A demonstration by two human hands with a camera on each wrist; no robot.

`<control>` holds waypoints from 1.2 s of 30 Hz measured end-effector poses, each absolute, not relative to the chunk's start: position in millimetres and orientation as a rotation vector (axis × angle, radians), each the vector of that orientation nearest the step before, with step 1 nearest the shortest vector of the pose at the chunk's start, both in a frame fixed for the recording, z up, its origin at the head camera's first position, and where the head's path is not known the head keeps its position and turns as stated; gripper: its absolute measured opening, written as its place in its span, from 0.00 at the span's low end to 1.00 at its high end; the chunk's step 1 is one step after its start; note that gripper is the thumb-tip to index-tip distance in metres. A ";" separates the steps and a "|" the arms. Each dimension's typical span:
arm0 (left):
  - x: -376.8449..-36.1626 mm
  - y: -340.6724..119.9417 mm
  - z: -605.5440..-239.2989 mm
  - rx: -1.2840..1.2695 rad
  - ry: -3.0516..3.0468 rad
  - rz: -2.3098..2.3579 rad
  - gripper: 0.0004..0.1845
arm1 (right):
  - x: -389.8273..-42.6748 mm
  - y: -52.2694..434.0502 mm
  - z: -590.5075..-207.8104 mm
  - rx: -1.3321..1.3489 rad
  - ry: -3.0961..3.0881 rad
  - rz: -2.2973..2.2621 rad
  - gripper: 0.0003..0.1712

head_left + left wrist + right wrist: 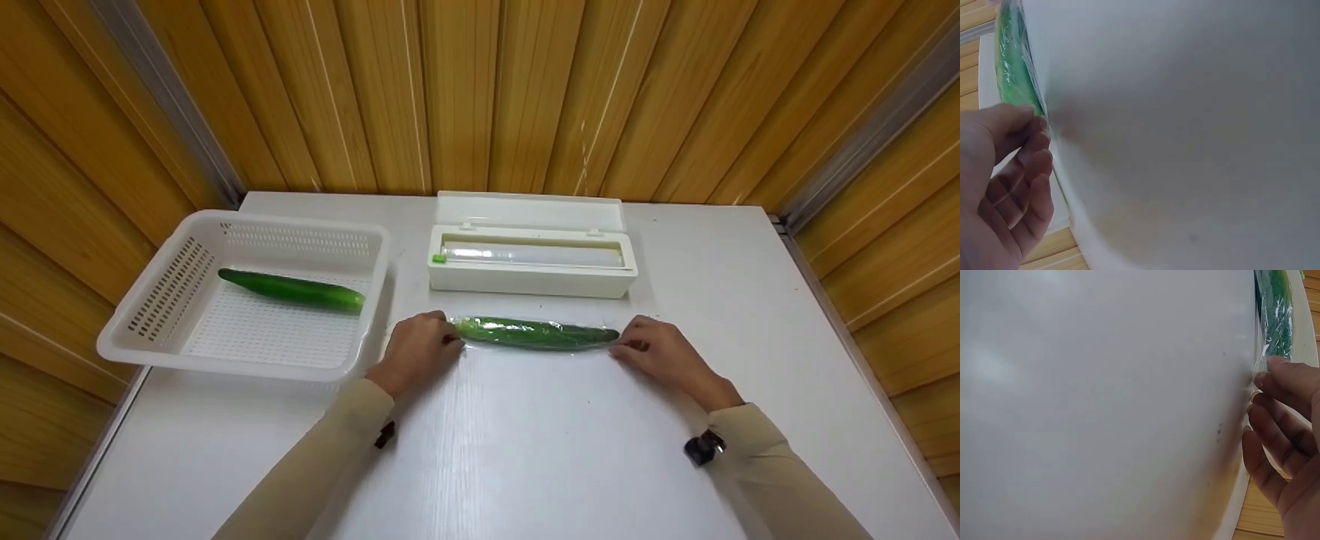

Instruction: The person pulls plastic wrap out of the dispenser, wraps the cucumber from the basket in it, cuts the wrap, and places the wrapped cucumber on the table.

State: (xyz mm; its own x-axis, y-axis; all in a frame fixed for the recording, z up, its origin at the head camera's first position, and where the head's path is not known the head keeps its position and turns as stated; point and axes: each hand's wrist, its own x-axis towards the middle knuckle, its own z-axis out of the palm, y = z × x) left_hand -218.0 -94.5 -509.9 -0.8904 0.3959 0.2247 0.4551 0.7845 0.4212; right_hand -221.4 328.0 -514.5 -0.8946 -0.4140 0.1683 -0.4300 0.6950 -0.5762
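Cucumber [536,334], sheathed in clear film [495,325], lies on the table [525,450], just on the near side of the box [534,283] and roughly parallel to its front. Its skin is a glossy mid green over most of its length, paling to yellow-green at the tip toward the box's left end and darkening at the tip toward the box's right end. The film fits closely but not smoothly: white glints break along the top, fine creases cross it, and a thin transparent margin shows on the side away from the box. In the right wrist view it puckers narrow at the fingertips.

Left hand [424,349], on the near side of the box's left end, has thumb and forefinger clamped together on the film at the pale tip, its other fingers loosely bent. Right hand [664,352], on the near side of the box's right end, pinches the film at the dark tip the same way, its remaining fingers bent too.

Inside the box is a pale roll [532,255]; the lid [529,210] stands raised at its back. Left of the box sits a white basket [232,366] with the other cucumber [292,290], dark green, paler at the end nearer the box
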 end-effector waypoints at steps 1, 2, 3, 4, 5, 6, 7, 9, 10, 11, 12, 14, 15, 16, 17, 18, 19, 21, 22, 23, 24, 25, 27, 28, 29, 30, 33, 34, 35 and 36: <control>-218.6 -93.5 -510.2 -0.640 -2.857 -0.745 0.04 | -221.8 327.2 -514.5 0.701 -2.876 0.975 0.02; -219.1 -92.4 -510.4 -0.603 -2.865 -0.769 0.04 | -222.0 326.5 -514.4 0.689 -2.886 0.962 0.03; -219.5 -91.3 -510.6 -0.569 -2.868 -0.789 0.03 | -222.3 325.9 -514.3 0.673 -2.897 0.955 0.04; -219.8 -90.3 -510.8 -0.539 -2.866 -0.802 0.02 | -222.5 325.1 -514.2 0.654 -2.907 0.948 0.04; -220.3 -89.1 -510.9 -0.513 -2.860 -0.814 0.02 | -222.5 324.7 -514.0 0.633 -2.915 0.942 0.05; -220.8 -88.1 -511.1 -0.488 -2.855 -0.822 0.02 | -222.4 324.4 -513.8 0.612 -2.920 0.941 0.07; -221.2 -87.5 -511.4 -0.462 -2.850 -0.827 0.04 | -222.7 323.7 -513.7 0.591 -2.921 0.942 0.09; -221.9 -86.4 -511.7 -0.430 -2.821 -0.829 0.10 | -223.4 322.6 -513.5 0.548 -2.922 0.939 0.13; -222.4 -85.9 -512.1 -0.422 -2.806 -0.829 0.13 | -223.8 322.2 -513.7 0.529 -2.921 0.938 0.15; -223.1 -85.5 -512.4 -0.422 -2.792 -0.838 0.16 | -224.2 321.9 -513.8 0.517 -2.917 0.939 0.18; -223.9 -85.2 -512.6 -0.437 -2.781 -0.842 0.20 | -224.9 321.3 -514.0 0.514 -2.913 0.944 0.20; -225.0 -84.6 -512.8 -0.497 -2.761 -0.846 0.25 | -226.3 320.7 -514.8 0.540 -2.901 0.957 0.25; -225.5 -84.3 -513.3 -0.532 -2.755 -0.854 0.27 | -226.8 320.5 -515.1 0.564 -2.890 0.968 0.28; -225.9 -84.1 -513.9 -0.564 -2.749 -0.861 0.27 | -227.2 320.4 -515.6 0.588 -2.882 0.978 0.29; -226.3 -84.0 -514.3 -0.593 -2.748 -0.873 0.26 | -227.3 320.3 -516.1 0.618 -2.872 0.984 0.30; -226.4 -84.0 -514.8 -0.614 -2.749 -0.879 0.23 | -227.8 320.4 -517.0 0.642 -2.864 0.989 0.29; -226.3 -84.1 -515.3 -0.622 -2.748 -0.886 0.20 | -227.8 320.7 -517.8 0.663 -2.857 0.993 0.27; -226.4 -84.2 -515.9 -0.611 -2.750 -0.921 0.15 | -228.3 321.0 -519.4 0.676 -2.849 1.009 0.22; -226.5 -84.3 -515.7 -0.599 -2.758 -0.941 0.13 | -228.2 321.4 -520.3 0.677 -2.846 1.023 0.20; -226.5 -84.3 -515.4 -0.591 -2.764 -0.963 0.13 | -228.1 321.8 -521.2 0.678 -2.842 1.036 0.19; -226.7 -84.4 -515.1 -0.584 -2.772 -0.985 0.13 | -228.4 322.2 -522.0 0.672 -2.840 1.052 0.18; -227.1 -84.6 -515.2 -0.580 -2.777 -1.006 0.13 | -228.4 322.6 -522.6 0.670 -2.838 1.067 0.17; -228.4 -85.0 -515.6 -0.571 -2.793 -1.047 0.14 | -228.6 322.8 -523.4 0.671 -2.828 1.092 0.15; -228.8 -85.2 -515.9 -0.573 -2.798 -1.063 0.14 | -228.7 322.9 -523.7 0.671 -2.827 1.094 0.15; -229.1 -85.4 -516.2 -0.574 -2.804 -1.075 0.14 | -228.7 323.0 -523.7 0.672 -2.826 1.097 0.14; -229.4 -85.7 -516.5 -0.576 -2.809 -1.086 0.14 | -229.0 323.0 -523.6 0.671 -2.827 1.097 0.14; -229.0 -86.1 -516.4 -0.596 -2.822 -1.102 0.14 | -229.1 323.0 -523.1 0.666 -2.831 1.096 0.15; -228.8 -86.4 -516.4 -0.609 -2.821 -1.107 0.14 | -229.3 323.1 -523.0 0.661 -2.836 1.096 0.16; -228.7 -86.6 -516.3 -0.617 -2.824 -1.111 0.14 | -229.3 323.1 -523.2 0.657 -2.838 1.104 0.18; -228.5 -86.9 -516.3 -0.627 -2.824 -1.113 0.15 | -229.5 323.1 -523.4 0.650 -2.839 1.113 0.19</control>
